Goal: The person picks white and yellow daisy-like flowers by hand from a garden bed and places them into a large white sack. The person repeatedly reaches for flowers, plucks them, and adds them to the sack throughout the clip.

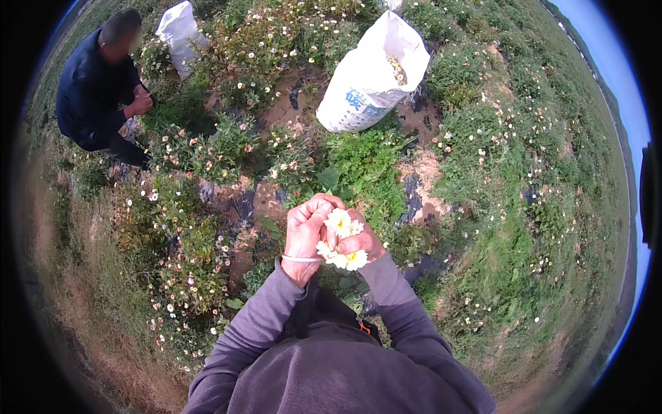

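Note:
Several white flower heads with yellow centres (340, 221) lie bunched in my right hand (362, 239), with its thumb and fingers curled around them. Close against it, touching or nearly so, is my left hand (305, 227), its thumb pressed to the bent fingers; whether something small is pinched there cannot be told. A pale band circles the left wrist. Both hands are held up in front of my body, above low green plants. Beyond them a white woven sack (357, 88) with blue printing stands tilted, its mouth wide, with picked flower heads (397, 71) inside.
At the upper left another person (95, 93) in dark clothes bends over the plants, near a second white sack (181, 39). Flowering bushes (176, 243) grow on the left and in rows on the right. Torn black plastic film (411, 196) lies on bare soil between them.

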`<state>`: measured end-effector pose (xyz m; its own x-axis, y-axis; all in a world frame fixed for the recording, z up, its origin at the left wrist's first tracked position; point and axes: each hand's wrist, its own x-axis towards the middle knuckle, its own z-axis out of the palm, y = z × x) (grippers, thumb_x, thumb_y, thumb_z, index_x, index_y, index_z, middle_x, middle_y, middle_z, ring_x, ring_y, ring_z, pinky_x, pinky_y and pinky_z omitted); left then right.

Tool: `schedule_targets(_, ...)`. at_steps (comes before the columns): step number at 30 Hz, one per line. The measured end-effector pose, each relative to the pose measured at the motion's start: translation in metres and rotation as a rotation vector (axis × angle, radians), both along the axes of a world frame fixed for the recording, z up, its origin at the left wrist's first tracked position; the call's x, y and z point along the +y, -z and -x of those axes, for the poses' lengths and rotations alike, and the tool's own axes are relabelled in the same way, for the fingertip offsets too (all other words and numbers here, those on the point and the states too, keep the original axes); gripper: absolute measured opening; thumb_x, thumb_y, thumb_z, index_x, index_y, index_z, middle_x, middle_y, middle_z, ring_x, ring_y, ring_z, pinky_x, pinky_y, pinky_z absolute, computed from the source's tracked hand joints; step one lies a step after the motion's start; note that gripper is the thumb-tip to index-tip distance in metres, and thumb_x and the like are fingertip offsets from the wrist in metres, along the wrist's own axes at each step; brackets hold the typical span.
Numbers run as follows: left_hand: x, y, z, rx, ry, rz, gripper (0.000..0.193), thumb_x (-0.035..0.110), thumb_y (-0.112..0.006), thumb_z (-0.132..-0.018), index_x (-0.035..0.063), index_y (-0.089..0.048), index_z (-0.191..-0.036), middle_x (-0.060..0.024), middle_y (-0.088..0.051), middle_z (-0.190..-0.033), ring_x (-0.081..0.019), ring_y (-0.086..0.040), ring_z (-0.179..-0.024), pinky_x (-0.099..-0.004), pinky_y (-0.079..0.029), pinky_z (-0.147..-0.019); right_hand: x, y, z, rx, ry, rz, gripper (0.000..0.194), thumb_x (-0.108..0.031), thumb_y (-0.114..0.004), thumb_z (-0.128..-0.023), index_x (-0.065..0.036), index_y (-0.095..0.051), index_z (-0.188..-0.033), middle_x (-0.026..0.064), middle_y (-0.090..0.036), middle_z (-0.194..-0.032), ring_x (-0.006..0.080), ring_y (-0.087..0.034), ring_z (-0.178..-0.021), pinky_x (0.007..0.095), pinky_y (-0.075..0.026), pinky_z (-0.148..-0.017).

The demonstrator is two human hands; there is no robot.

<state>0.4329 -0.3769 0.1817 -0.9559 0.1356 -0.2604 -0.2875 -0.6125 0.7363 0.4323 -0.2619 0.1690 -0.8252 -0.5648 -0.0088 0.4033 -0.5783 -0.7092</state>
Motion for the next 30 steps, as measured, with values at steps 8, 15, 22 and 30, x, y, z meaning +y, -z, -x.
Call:
schedule_targets(8, 0.059, 0.032, 0.198, -0.064, -0.044, -0.209, 0.014, 0.006, -0.043, -0.084, -0.0023, -0.053, -0.078, -0.0097, -0.056, -0.072, -0.0163, -0.055, -0.058, -0.0259, -0.049, -0.051, 0.075, 0.005, 0.136, -0.086, 0.235, -0.017, 0.019, -0.011, -0.061, -0.058, 0.002, -0.056, -0.071, 0.0079, -0.054, -0.073, 0.0185, -0.054, -0.065, 0.0272, -0.043, -0.056)
schedule_targets(15, 0.082, 0.098, 0.315, -0.329, 0.040, -0.197, 0.018, 0.013, -0.046, -0.085, -0.0006, -0.054, -0.076, -0.0101, -0.056, -0.074, -0.0116, -0.046, -0.051, -0.0217, -0.036, -0.041, 0.178, 0.047, 0.374, -0.252, 0.617, -0.318, 0.025, -0.017, -0.062, -0.070, 0.002, -0.056, -0.085, 0.0099, -0.057, -0.082, 0.0175, -0.057, -0.072, 0.0274, -0.046, -0.063)
schedule_targets(22, 0.040, 0.128, 0.304, -0.348, -0.050, -0.103, 0.006, 0.002, -0.050, -0.079, 0.0026, -0.055, -0.078, -0.0099, -0.058, -0.072, -0.0128, -0.050, -0.050, -0.0221, -0.038, -0.041, 0.234, 0.127, 0.492, -0.290, 0.823, -0.905, 0.034, -0.016, -0.055, -0.077, 0.006, -0.050, -0.103, 0.0145, -0.054, -0.100, 0.0209, -0.053, -0.092, 0.0266, -0.044, -0.076)
schedule_targets(30, -0.028, 0.162, 0.135, -0.523, -0.474, 0.201, 0.016, -0.007, -0.042, -0.075, 0.0031, -0.054, -0.079, -0.0070, -0.058, -0.065, -0.0121, -0.049, -0.045, -0.0231, -0.038, -0.038, 0.188, 0.100, 0.394, -0.031, 0.829, -0.798, 0.031, -0.011, -0.043, -0.084, 0.006, -0.044, -0.110, 0.0134, -0.050, -0.104, 0.0203, -0.050, -0.096, 0.0317, -0.041, -0.082)
